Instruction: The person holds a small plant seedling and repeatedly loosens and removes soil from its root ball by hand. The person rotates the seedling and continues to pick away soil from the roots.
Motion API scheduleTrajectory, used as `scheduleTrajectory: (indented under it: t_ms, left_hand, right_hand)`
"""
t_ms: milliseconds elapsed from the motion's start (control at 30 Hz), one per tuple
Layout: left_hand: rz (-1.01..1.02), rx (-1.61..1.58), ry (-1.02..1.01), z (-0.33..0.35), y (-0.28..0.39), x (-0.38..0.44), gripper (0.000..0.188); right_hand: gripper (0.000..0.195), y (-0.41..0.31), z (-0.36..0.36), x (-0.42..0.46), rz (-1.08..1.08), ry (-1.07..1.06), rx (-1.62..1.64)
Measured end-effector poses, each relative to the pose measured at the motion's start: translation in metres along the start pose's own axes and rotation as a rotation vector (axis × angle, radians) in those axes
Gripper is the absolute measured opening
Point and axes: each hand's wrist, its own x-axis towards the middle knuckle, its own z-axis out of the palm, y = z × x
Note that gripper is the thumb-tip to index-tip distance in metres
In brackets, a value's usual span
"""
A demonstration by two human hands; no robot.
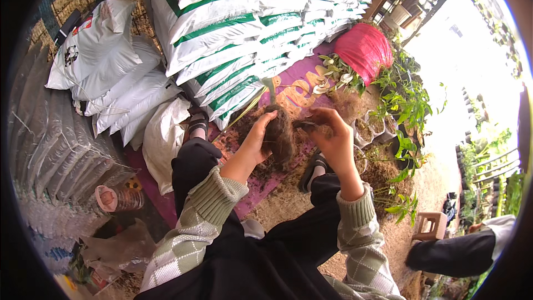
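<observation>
My left hand (256,139) grips a dark brown, fibrous clump (281,137), which looks like a root ball, with a greenish stem or leaf piece rising at its top. To the right of the clump, my right hand (331,129) has its fingers bent, the thumb and fingertips around a small dark bit (306,125) that seems to be soil or fibre. Beneath both hands a purple printed sheet (266,193) lies on the ground, strewn with dark soil. Long yellow-green leaves or stalks (250,106) reach out to the left of the clump.
White-and-green sacks (220,29) are stacked ahead. White bags (125,104) and a clear plastic container (120,198) lie left. At right are a red sack (364,52), leafy plants (399,104), filled planting bags (364,129) and a brown stool (431,226) beside another person's leg (454,254).
</observation>
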Motion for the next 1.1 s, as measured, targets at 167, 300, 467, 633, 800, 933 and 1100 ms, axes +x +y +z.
scheduleTrajectory:
  t_ms: [167,300,467,633,800,933,1100]
  left_hand:
    - [-0.031,-0.038,0.004,0.005,-0.004,0.0,0.029]
    - [-0.013,-0.138,-0.012,0.011,0.002,-0.01,0.031]
    - [0.049,-0.15,0.023,0.019,0.01,-0.022,0.03]
    - [0.125,-0.142,0.058,0.024,0.013,-0.024,0.022]
    - [0.098,-0.145,-0.013,0.007,0.008,-0.012,0.023]
    - [0.05,-0.167,0.006,0.013,0.015,-0.022,0.024]
    - [0.103,-0.172,-0.05,0.011,0.019,-0.028,0.028]
  right_hand:
    - [0.028,-0.006,0.008,-0.001,-0.332,0.0,-0.308]
    - [0.032,-0.014,0.012,-0.002,-0.484,-0.208,-0.331]
    - [0.049,-0.023,0.014,-0.011,-0.398,-0.36,-0.282]
    - [0.041,-0.02,0.027,-0.021,-0.437,-0.312,-0.382]
    - [0.039,-0.032,0.029,-0.019,-0.351,-0.354,-0.42]
    - [0.04,-0.024,0.011,-0.004,-0.312,-0.419,-0.191]
    - [0.044,-0.027,0.02,-0.011,-0.473,-0.286,-0.467]
